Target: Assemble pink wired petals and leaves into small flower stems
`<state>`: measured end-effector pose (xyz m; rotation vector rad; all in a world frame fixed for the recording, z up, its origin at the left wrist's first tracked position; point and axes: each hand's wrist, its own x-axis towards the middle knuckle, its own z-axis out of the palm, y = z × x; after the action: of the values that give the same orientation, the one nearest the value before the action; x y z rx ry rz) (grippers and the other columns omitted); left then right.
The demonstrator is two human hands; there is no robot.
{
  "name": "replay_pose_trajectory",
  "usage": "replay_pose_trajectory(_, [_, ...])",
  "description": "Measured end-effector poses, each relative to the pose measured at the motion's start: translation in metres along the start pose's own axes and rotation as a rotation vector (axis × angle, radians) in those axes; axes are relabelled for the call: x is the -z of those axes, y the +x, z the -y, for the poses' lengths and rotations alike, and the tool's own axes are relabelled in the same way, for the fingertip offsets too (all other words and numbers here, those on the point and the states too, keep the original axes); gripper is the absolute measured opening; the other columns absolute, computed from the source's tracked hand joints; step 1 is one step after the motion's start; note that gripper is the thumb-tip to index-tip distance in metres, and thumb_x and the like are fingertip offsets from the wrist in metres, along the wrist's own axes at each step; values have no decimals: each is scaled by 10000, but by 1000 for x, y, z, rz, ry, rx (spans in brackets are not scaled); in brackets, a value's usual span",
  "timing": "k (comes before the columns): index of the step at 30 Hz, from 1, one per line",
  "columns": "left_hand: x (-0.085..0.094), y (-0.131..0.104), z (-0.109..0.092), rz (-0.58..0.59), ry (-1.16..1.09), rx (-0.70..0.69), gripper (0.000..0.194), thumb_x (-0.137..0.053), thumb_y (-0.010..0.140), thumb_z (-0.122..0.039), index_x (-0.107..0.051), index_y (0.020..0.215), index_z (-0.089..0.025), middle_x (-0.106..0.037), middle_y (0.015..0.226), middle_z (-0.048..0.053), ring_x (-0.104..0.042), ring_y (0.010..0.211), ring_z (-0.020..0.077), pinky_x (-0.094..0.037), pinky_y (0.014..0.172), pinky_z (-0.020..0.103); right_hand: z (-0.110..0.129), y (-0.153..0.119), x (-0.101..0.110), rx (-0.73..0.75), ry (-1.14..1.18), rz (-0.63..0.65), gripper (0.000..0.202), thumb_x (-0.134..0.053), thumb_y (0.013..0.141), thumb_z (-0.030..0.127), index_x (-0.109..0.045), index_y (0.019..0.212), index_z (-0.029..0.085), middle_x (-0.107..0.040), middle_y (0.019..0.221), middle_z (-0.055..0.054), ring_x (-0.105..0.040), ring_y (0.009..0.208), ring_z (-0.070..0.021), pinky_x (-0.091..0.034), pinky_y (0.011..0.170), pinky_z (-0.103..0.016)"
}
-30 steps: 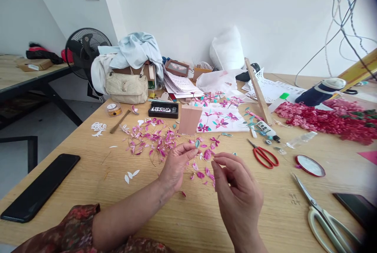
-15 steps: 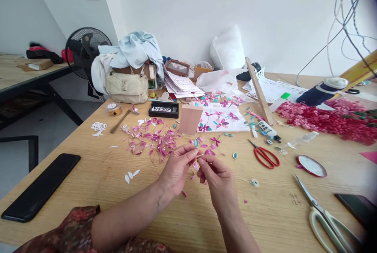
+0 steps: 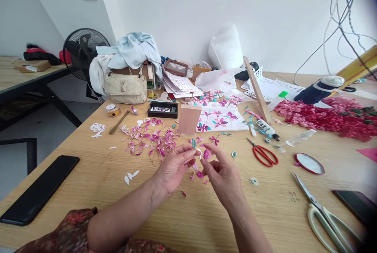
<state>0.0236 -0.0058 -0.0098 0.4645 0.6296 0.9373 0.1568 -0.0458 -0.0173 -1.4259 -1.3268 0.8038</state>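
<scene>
My left hand [image 3: 173, 166] pinches a small teal leaf [image 3: 193, 143] between thumb and fingertips, and the leaf stands upright above them. Just to its right, my right hand [image 3: 222, 174] has thumb and index finger apart, with nothing visible between them. Magenta petals [image 3: 165, 139] on thin stems lie scattered on the table behind the left hand. More pink petals show in the gap between my hands. A pinkish wooden block [image 3: 189, 119] stands behind the leaf, beside a white cloth [image 3: 238, 113] carrying magenta and teal flowers.
Red-handled scissors [image 3: 264, 154] and large pale-handled scissors [image 3: 319, 209] lie to the right, near a round red-rimmed dish [image 3: 309, 164]. White paper petals [image 3: 131, 176] and a long black object [image 3: 39, 190] are on the left. A glue tube [image 3: 266, 128] lies behind the scissors.
My right hand has let go near the leaf and moved slightly right, its thumb and index finger spreading apart. My left hand keeps its pinch on the leaf.
</scene>
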Motion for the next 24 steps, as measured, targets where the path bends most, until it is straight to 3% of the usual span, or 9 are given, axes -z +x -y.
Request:
replay_pose_trajectory(2, [1, -1, -2, 27, 32, 27, 154, -734, 606, -189, -636, 715, -144, -648, 777, 27, -565, 786, 113, -393, 759, 233, -1, 6, 8, 1, -72, 106, 295, -568, 765, 254, -585, 1055, 207, -594, 615, 5, -506, 469, -127, -383, 445, -234])
replay_pose_trajectory(4, [4, -2, -2, 29, 58, 44, 153, -738, 603, -180, -634, 709, -140, -646, 791, 31, -563, 805, 113, -392, 758, 226, -1, 11, 15, 73, -138, 124, 144, -562, 770, 259, -647, 869, 198, -600, 630, -9, -518, 541, -142, -386, 499, -244])
replay_pose_trajectory(6, [7, -2, -2, 4, 73, 53, 164, -742, 599, -173, -633, 718, -141, -637, 807, 26, -560, 830, 114, -391, 767, 224, 0, 13, 22, 138, -202, 127, 143, -546, 786, 277, -653, 734, 197, -600, 640, -14, -510, 582, -149, -380, 539, -253])
replay_pose_trajectory(10, [12, -1, -4, -13, 93, 91, 206, -749, 590, -170, -626, 752, -138, -628, 812, 20, -564, 825, 108, -395, 764, 218, -1, 15, 36, 138, -247, 161, 179, -535, 792, 312, -651, 721, 195, -597, 639, -12, -508, 595, -155, -376, 547, -253])
replay_pose_trajectory(14, [11, -1, -8, 60, 154, 126, 220, -739, 605, -188, -609, 769, -121, -640, 778, 32, -569, 710, 79, -388, 634, 173, -5, 19, 51, 113, -288, 199, 219, -502, 800, 331, -634, 702, 186, -607, 671, -29, -538, 644, -166, -412, 581, -254])
replay_pose_trajectory(17, [9, -1, -10, 110, 207, 115, 224, -722, 625, -222, -585, 768, -115, -647, 764, 47, -593, 716, 102, -355, 538, 155, 0, 18, 62, 107, -486, 185, 198, -519, 760, 327, -662, 747, 191, -638, 864, -65, -552, 607, -160, -432, 583, -278])
replay_pose_trajectory(20, [8, 0, -8, 118, 267, 87, 240, -711, 631, -258, -567, 765, -122, -651, 757, 54, -621, 743, 141, -299, 452, 144, 18, 12, 62, 135, -631, 21, 270, -544, 731, 340, -655, 925, 189, -581, 1104, -97, -465, 437, -93, -418, 509, -291])
replay_pose_trajectory(22, [7, 0, -6, 116, 297, 73, 248, -706, 632, -277, -564, 770, -127, -651, 746, 51, -628, 732, 150, -277, 420, 142, 31, 7, 51, 142, -533, 4, 337, -534, 757, 349, -605, 1042, 184, -563, 1134, -104, -415, 391, -65, -400, 459, -271])
replay_pose_trajectory(24, [5, 0, -4, 118, 321, 45, 245, -697, 638, -288, -567, 772, -129, -650, 734, 48, -625, 714, 146, -290, 415, 141, 37, 6, 36, 81, -368, 86, 387, -536, 772, 355, -552, 1116, 178, -609, 1029, -95, -426, 392, -69, -374, 411, -242])
